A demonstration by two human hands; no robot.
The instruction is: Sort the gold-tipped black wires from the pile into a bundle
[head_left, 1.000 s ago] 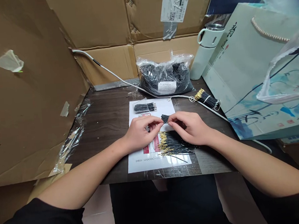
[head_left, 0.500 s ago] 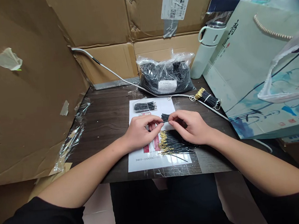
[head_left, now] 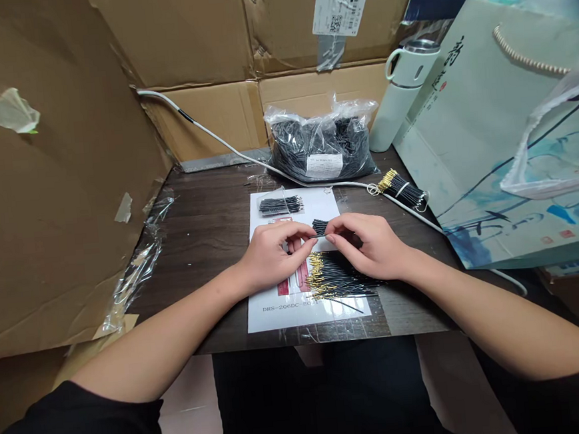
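My left hand (head_left: 275, 255) and my right hand (head_left: 374, 244) meet over the printed sheet, fingertips closed in a pinch. Between them runs a thin black wire (head_left: 321, 235), one end in each pinch; its tips are hidden by the fingers. Just behind lies a small pile of short black pieces (head_left: 319, 225), partly covered by my hands. In front, a spread of black wires with gold-coloured terminals (head_left: 341, 274) rests on the sheet, partly under my right hand. One loose wire (head_left: 347, 306) lies at its near side.
A printed paper sheet (head_left: 267, 312) carries a small clear bag of black pieces (head_left: 281, 205). Behind stand a large bag of black pieces (head_left: 323, 141) and a pale bottle (head_left: 400, 98). A tied wire bundle (head_left: 402, 189), white cable (head_left: 224, 145) and paper bag (head_left: 489, 141) are nearby. Cardboard (head_left: 57, 195) walls the left.
Both hands keep the same pinch in nearly the same place. The view has shifted very slightly; nothing on the table has visibly moved.
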